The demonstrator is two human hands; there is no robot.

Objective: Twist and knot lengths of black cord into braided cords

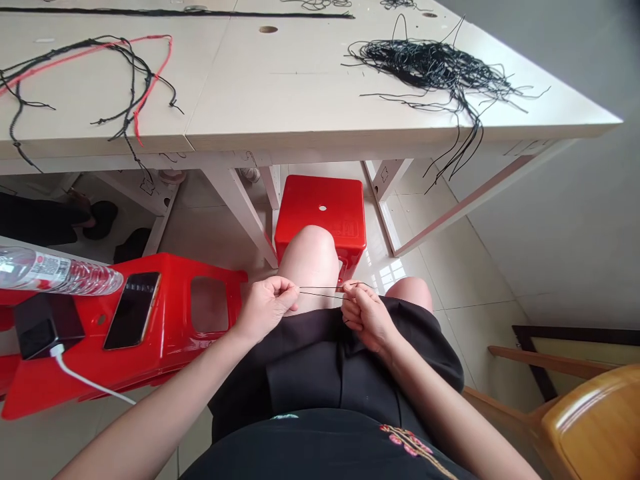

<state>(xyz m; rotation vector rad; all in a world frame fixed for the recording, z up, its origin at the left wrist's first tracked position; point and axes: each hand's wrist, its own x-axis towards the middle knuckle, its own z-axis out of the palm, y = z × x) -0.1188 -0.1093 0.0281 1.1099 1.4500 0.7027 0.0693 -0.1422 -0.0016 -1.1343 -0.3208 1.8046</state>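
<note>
A thin black cord (318, 288) is stretched in two strands between my hands, above my lap. My left hand (270, 303) pinches one end of it between thumb and fingers. On the other side my right hand (365, 310) is closed on the cord, its fingers curled. On the table (280, 80) at the right lies a tangled bundle of black cords (435, 67), some strands hanging over the front edge. Braided black cords (133, 73) with a red cord (167, 57) lie at the table's left.
A red stool (320, 213) stands under the table. Another red stool (175, 300) at the left holds a phone (133, 310), a plastic bottle (55, 270) and a black box (47, 323) with a white cable. A wooden chair (595, 420) is at lower right. Another person's feet show under the table.
</note>
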